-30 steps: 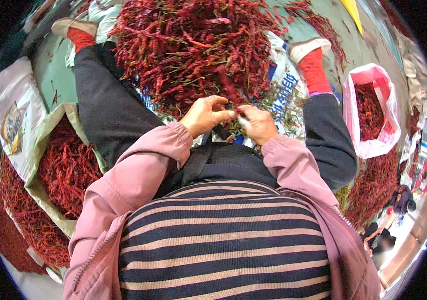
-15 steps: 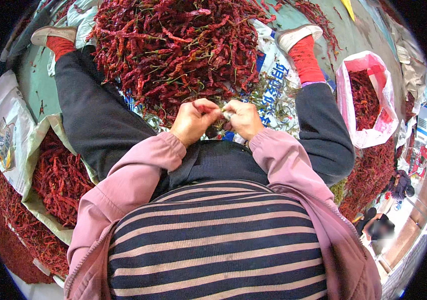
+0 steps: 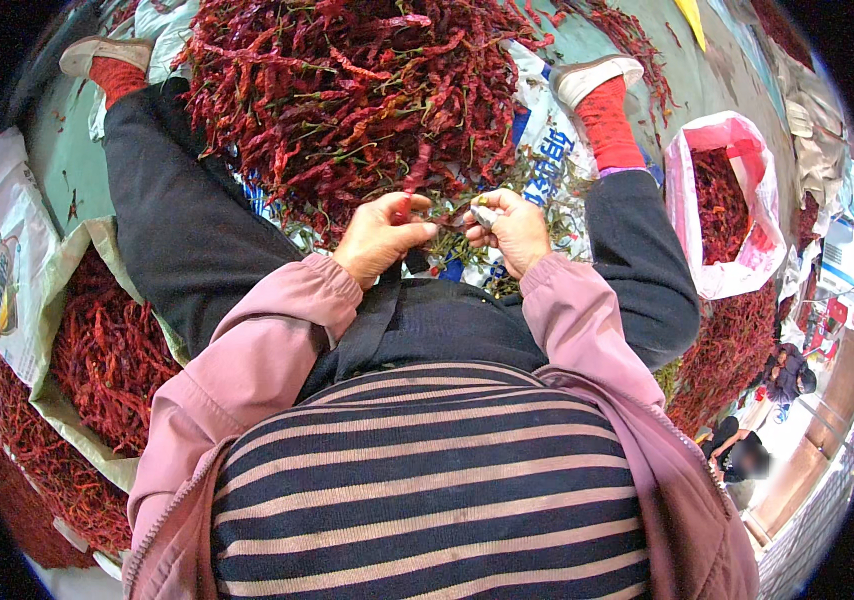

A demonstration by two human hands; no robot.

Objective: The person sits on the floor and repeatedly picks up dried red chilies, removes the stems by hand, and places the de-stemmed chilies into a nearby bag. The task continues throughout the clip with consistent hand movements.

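Note:
A large heap of dried red chili peppers [image 3: 347, 100] lies between my legs, its near edge just beyond my hands. My left hand [image 3: 379, 238] is closed, thumb against fingers, on a dried chili pepper [image 3: 403, 208] that points away from me and is partly blurred. A short gap to the right, my right hand [image 3: 515, 232] has its fingers curled in, with a white wrapping [image 3: 485, 213] around the thumb or a fingertip. A small greenish bit shows at that tip, too small to name. Loose green stems [image 3: 547, 205] are scattered beneath and beside this hand.
White printed sheeting [image 3: 547, 150] spreads under the heap. To my left stands an opened pale green sack [image 3: 52, 370] full of chilies; to my right, a pink-and-white sack [image 3: 682, 200] holding more. Further chilies [image 3: 722, 350] are piled behind it. Another person [image 3: 742, 450] sits at the far right.
My hands were together at the heap's near edge and are now apart. The right one has moved slightly right; a red chili now shows in the left.

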